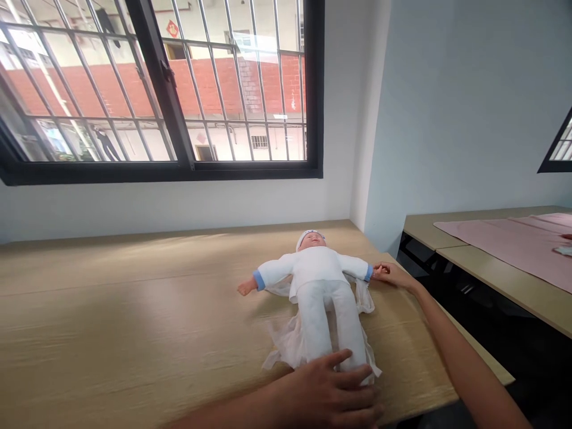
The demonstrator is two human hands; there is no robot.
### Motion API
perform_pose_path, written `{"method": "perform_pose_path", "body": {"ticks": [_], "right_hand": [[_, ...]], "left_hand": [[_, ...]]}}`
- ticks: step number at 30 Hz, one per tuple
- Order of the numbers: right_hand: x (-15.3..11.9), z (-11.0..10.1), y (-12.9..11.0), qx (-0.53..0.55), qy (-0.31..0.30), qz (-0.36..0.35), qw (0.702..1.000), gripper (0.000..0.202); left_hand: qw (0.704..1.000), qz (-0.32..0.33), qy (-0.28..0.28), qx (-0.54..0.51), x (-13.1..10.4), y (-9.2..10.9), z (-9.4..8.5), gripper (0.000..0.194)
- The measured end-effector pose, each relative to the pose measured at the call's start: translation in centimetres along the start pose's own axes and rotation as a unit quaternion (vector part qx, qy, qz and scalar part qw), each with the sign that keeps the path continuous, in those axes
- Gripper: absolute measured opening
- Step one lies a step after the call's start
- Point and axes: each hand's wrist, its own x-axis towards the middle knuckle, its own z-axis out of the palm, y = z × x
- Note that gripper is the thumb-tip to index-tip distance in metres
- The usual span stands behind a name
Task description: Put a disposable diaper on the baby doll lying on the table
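Observation:
A baby doll [318, 265] in a white top with blue cuffs, white trousers and a white cap lies on its back on the wooden table [147, 333]. Its arms stretch out to both sides, and its head points toward the wall. Thin white cloth [288, 347] is spread under its body and legs, crumpled at the edges. My right hand [393, 275] pinches the doll's small hand, just past the blue cuff on the right. Over the doll's lower legs lies my left hand [328, 390], its fingers spread and slightly blurred; the doll's feet are hidden behind it.
Behind the table rises a white wall with a black-framed barred window [250, 170]. To the right, past a dark gap, other tables [487, 256] carry a pink cloth [513, 238]. Part of a person's hand [566, 236] shows at the right edge.

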Motion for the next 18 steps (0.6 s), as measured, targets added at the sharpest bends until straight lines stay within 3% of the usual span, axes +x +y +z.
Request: {"method": "perform_pose_path", "body": {"ticks": [4, 8, 11, 13, 16, 18], "right_hand": [[0.6, 1.3, -0.3, -0.068, -0.001, 0.004, 0.998, 0.046], [1.2, 2.3, -1.9, -0.214, 0.11, -0.035, 0.97, 0.034], [2.7, 3.1, -4.7, -0.219, 0.168, -0.076, 0.958, 0.043], [4.4, 3.7, -6.9, -0.179, 0.133, -0.085, 0.971, 0.043], [7.3, 4.9, -9.7, -0.117, 0.028, -0.027, 0.992, 0.042], [8.9, 6.1, -10.8, -0.109, -0.001, 0.0, 0.994, 0.056]], "left_hand": [[1.0, -0.011, -0.019, 0.02, 0.1, 0.2, 0.4, 0.027], [1.0, -0.025, -0.002, 0.018, -0.7, 0.6, 2.8, 0.023], [0.999, -0.035, -0.004, 0.028, -1.5, 0.9, 4.6, 0.024], [0.999, -0.033, 0.008, 0.033, -1.8, 1.0, 5.2, 0.025], [0.998, -0.03, 0.022, 0.046, -2.0, 1.1, 5.4, 0.026], [0.998, -0.02, 0.006, 0.063, -2.0, 1.1, 5.3, 0.026]]}}
